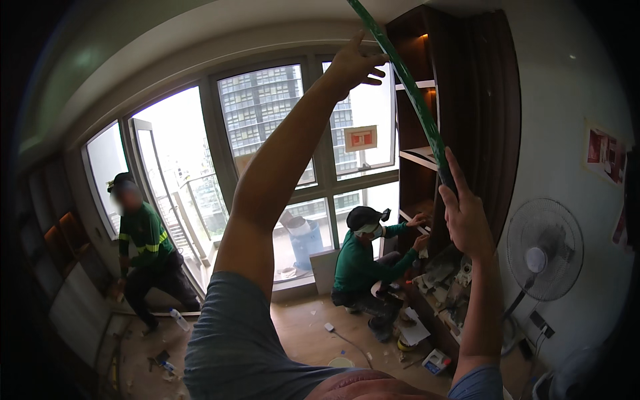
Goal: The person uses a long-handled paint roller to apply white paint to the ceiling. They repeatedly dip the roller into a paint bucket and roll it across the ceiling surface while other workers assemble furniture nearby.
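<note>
- Left hand [357,63] raised high at about 12 o'clock, fingers spread apart, resting against a long green strip [400,73], not clamped round it.
- Right hand [465,217] up at about 3 o'clock, fingers together and curled on the lower end of the green strip, thumb side pressing it.
- Green strip running on a slant from 12 o'clock at the top edge down toward 3 o'clock, crossing in front of the dark shelf unit [453,100].
- Crouched at 5 o'clock, just beside the shelf unit's base: a person in a green top and dark cap [363,257], both hands on a lower shelf.
- Bent over at 9 o'clock, near the tall windows [267,133]: another person in a green top with bright stripes [143,247].
- Standing at 4 o'clock against the white wall: a pedestal fan [543,250].
- Scattered across the wooden floor [300,330] at 6 o'clock: small boxes, scraps and a white cable.
</note>
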Demonstrator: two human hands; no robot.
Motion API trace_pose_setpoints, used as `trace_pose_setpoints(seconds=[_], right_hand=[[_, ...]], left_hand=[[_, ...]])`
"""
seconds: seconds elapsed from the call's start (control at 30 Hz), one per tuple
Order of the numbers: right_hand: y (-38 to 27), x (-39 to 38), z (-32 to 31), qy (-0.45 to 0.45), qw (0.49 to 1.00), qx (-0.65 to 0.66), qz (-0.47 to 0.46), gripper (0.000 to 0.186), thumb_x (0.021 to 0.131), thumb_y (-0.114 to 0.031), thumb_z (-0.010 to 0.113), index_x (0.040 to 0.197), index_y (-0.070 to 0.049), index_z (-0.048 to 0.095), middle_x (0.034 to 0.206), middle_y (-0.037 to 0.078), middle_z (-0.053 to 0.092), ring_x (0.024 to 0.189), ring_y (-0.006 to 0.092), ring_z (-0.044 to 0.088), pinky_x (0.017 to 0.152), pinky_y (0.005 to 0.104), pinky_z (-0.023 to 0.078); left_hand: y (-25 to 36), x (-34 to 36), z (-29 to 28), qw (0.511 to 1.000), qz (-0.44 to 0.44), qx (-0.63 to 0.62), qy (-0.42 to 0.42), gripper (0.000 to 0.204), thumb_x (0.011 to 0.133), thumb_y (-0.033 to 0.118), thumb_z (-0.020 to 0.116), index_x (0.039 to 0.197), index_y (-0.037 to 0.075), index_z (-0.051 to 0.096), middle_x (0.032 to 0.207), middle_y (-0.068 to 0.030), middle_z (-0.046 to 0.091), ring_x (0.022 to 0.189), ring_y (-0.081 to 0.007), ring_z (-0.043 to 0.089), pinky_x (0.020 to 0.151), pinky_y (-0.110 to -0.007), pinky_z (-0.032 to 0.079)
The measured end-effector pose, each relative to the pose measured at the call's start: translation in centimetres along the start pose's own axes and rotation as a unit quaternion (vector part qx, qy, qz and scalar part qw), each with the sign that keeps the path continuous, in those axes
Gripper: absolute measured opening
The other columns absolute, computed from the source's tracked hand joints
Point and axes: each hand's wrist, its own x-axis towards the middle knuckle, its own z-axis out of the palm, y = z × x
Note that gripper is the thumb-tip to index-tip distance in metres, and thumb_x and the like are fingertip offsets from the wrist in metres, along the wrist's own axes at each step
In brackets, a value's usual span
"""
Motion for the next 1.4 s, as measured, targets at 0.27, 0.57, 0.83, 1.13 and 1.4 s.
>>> trace_pose_setpoints(seconds=[0.27, 0.57, 0.83, 1.13, 1.4], right_hand=[[-5.5, 11.8, 0.2, 0.077, 0.989, -0.079, -0.101, 0.059, 0.109, -0.034, 0.041, 0.164, -0.028, 0.017, 0.064, 0.008, 0.055, 0.05, 0.0143, 0.056, 0.055, 0.0373, 0.052], [-8.4, 15.0, 2.0, 0.118, 0.979, -0.056, -0.157, 0.059, 0.109, -0.032, 0.042, 0.163, -0.03, 0.02, 0.061, 0.001, 0.045, 0.045, 0.007, 0.045, 0.043, 0.0268, 0.047], [-4.3, 7.9, 4.3, 0.052, 0.996, -0.054, -0.055, 0.06, 0.11, -0.024, 0.042, 0.163, -0.032, 0.015, 0.113, 0.024, 0.07, 0.082, 0.0293, 0.074, 0.08, 0.0469, 0.055], [5.2, -6.3, 10.2, -0.008, 1.0, 0.013, 0.007, 0.066, 0.106, -0.015, 0.049, 0.162, -0.028, 0.017, 0.121, 0.029, 0.066, 0.102, 0.0476, 0.068, 0.079, 0.0539, 0.051], [13.0, -17.9, 12.5, -0.009, 0.999, -0.028, -0.03, 0.063, 0.103, -0.019, 0.051, 0.16, -0.013, 0.024, 0.141, 0.03, 0.053, 0.112, 0.0514, 0.062, 0.087, 0.0529, 0.053]], left_hand=[[1.9, -2.1, -5.7, 0.996, 0.033, 0.076, 0.03, 0.097, 0.091, 0.024, 0.077, 0.16, 0.003, 0.013, 0.121, -0.0323, 0.063, 0.1, -0.0338, 0.071, 0.085, -0.043, 0.063], [1.2, -2.8, -7.6, 0.995, 0.019, 0.093, 0.043, 0.097, 0.091, 0.023, 0.077, 0.16, 0.002, 0.012, 0.116, -0.0299, 0.065, 0.096, -0.0312, 0.072, 0.083, -0.042, 0.063], [-1.6, -0.9, -5.4, 0.999, 0.002, 0.046, 0.02, 0.096, 0.094, 0.031, 0.074, 0.16, 0.0, 0.011, 0.118, -0.0301, 0.065, 0.099, -0.0357, 0.071, 0.086, -0.045, 0.062], [-6.3, 1.9, -4.3, 0.999, -0.027, -0.028, 0.031, 0.057, 0.1, 0.033, 0.065, 0.143, 0.005, 0.04, 0.11, -0.0195, 0.064, 0.104, -0.0354, 0.069, 0.09, -0.05, 0.058], [-8.9, 1.8, -3.4, 0.983, -0.096, -0.113, 0.106, 0.037, 0.101, 0.025, 0.061, 0.127, 0.001, 0.048, 0.101, -0.0179, 0.066, 0.086, -0.0299, 0.073, 0.077, -0.044, 0.061]])
